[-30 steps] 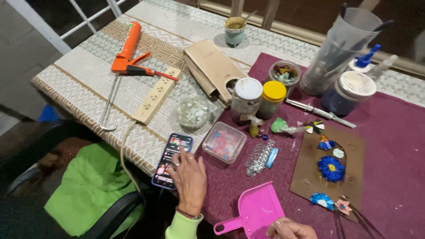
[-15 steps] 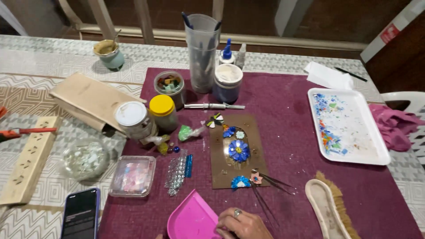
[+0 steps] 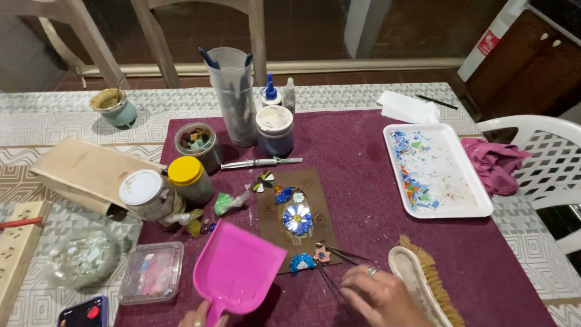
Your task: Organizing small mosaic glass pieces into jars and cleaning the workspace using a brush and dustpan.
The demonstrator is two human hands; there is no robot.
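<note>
Containers stand in a group at the left of the maroon cloth [image 3: 363, 163]: a jar with a yellow lid [image 3: 189, 178], a jar with a white lid [image 3: 143, 194], a small tub of coloured chips [image 3: 196, 144], a white-lidded dark tub [image 3: 275, 129], and a tall clear beaker [image 3: 235, 97] holding blue-handled tools. A clear square box [image 3: 151, 272] of pale pieces lies at the cloth's near left edge. A white rectangular tray [image 3: 436, 169], scattered with coloured fragments, lies at the right. On the wall at upper right hangs a red-and-white sign [image 3: 488, 42]; its print is too small to make out.

The phone [image 3: 82, 312] is cut off by the lower edge of the frame, and so are both wrists. The left hand [image 3: 203, 316] shows only its knuckles, clenched around the handle of the pink dustpan [image 3: 238, 269]. The dustpan is bright pink plastic, its pan raised over the cloth and covering the near left corner of the brown board [image 3: 293, 218]. The board carries 1 large blue flower and several smaller ones.

The right hand [image 3: 378, 293], 1 ring visible, rests on the cloth just beside the hand brush [image 3: 423, 284] and touching the thin tweezers [image 3: 339, 257]; whether it grips anything cannot be told.
</note>
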